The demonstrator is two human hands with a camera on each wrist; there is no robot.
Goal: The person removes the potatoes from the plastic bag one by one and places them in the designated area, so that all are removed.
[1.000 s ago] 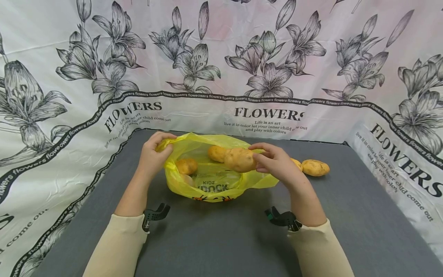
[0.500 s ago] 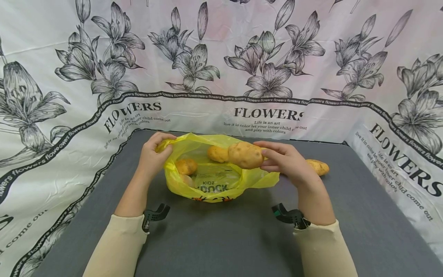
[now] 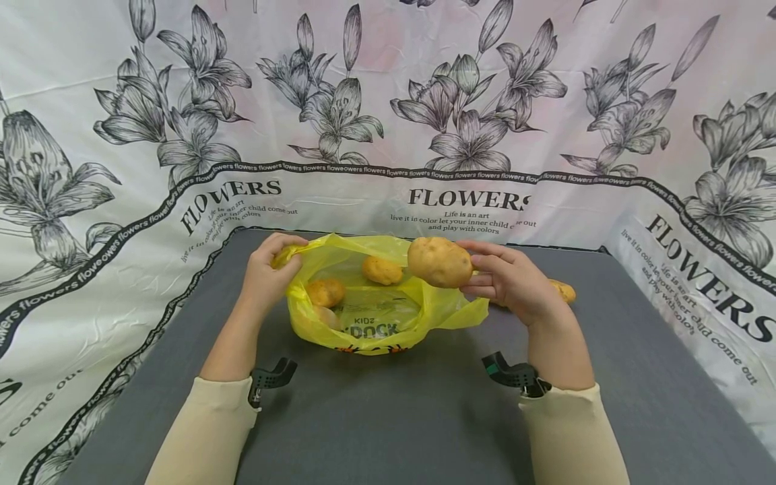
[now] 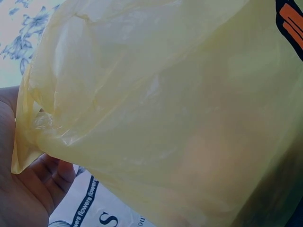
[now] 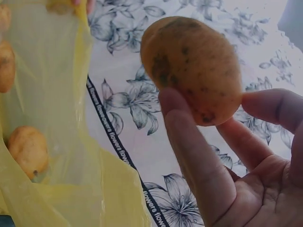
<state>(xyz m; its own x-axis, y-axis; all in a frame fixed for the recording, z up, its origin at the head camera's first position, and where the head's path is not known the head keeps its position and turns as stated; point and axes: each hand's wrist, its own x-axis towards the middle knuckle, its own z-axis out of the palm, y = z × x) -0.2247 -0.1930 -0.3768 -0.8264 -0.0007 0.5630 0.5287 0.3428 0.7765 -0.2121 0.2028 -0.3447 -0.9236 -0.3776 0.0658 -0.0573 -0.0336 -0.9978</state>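
My left hand pinches the left rim of a yellow plastic bag, keeping its mouth spread; the left wrist view shows the thin film bunched between thumb and fingers. Inside the bag lie several potatoes, among them one at the back and one at the left. With its fingertips my right hand grips a large potato, raised over the bag's right side. Dark spots mark that potato's skin in the right wrist view.
Partly hidden behind my right hand, another potato lies on the grey table to the right of the bag. A white flower-printed cloth hangs behind the table and along both sides.
My right hand has moved to the right and slightly up with the potato, away from the potato at the back of the bag. The left hand stays on the bag's rim.
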